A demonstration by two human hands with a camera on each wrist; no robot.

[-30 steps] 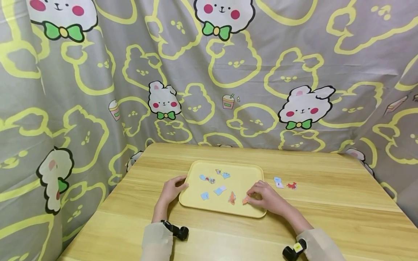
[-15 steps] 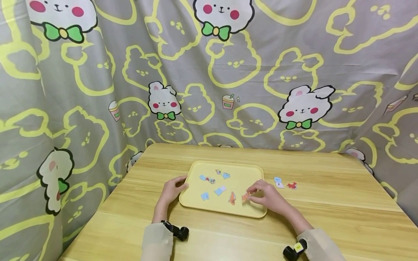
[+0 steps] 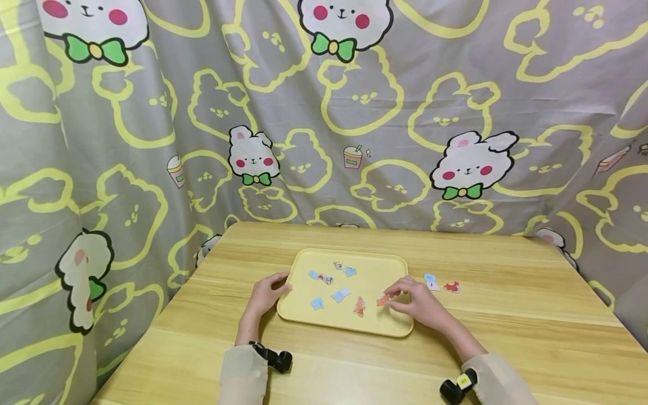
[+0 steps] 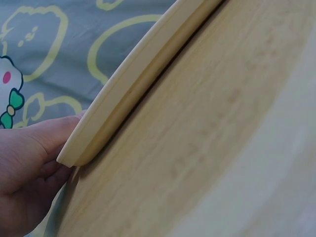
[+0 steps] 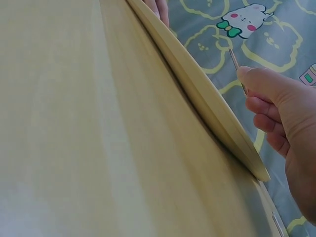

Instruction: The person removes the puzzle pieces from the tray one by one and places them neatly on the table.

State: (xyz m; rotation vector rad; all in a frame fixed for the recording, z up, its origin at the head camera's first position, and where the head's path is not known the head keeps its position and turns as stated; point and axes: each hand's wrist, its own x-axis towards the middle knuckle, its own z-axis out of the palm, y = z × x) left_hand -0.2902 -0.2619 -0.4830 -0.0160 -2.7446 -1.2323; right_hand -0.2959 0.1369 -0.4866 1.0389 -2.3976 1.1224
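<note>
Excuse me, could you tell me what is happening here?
A person's right hand pinches a small, flat, paper-like orange piece above a yellow rectangular tray, while the left hand holds the tray's left edge. Small, flat coloured pieces lie in the tray, and others lie on the light wooden table to its right.

From head height, a wide view looks forward and down across the table point(image 3: 354, 371) to the patterned curtain point(image 3: 410, 146); two closer, tilted wrist views peer low over the wood toward the yellow tray point(image 3: 377, 275). All three share tray, table, curtain and left hand point(image 3: 266, 293).
</note>
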